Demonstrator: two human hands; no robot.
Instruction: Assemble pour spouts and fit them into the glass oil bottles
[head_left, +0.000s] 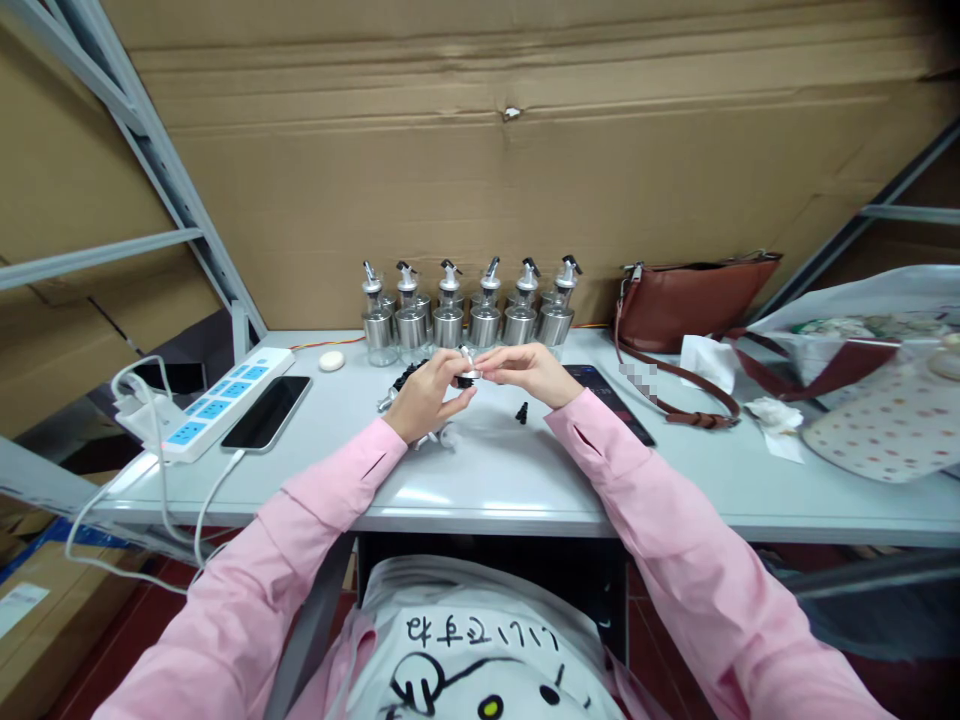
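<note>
Just above the middle of the table, my left hand (pixel 431 396) pinches a small silver and black bottle pourer (pixel 468 378). From the other side the fingertips of my right hand (pixel 531 372) close on the same pourer, partly covering it. A small black stepped stopper (pixel 522 412) lies on the table below my right hand. Some silver-white spout parts (pixel 441 437) rest under my left wrist. Behind my left hand a pile of black pieces (pixel 409 376) shows in part. Several glass bottles (pixel 448 325) with steel sleeves and pourer tops stand in rows beyond my hands.
On the left are a power strip (pixel 225 400), a phone (pixel 268 413) on a cable and a white disc (pixel 331 360). To the right lie a dark tablet-like device (pixel 611 402), a brown bag (pixel 694 300), tissues (pixel 776 418) and a dotted bag (pixel 885 425). Cardboard (pixel 450 170) walls the back.
</note>
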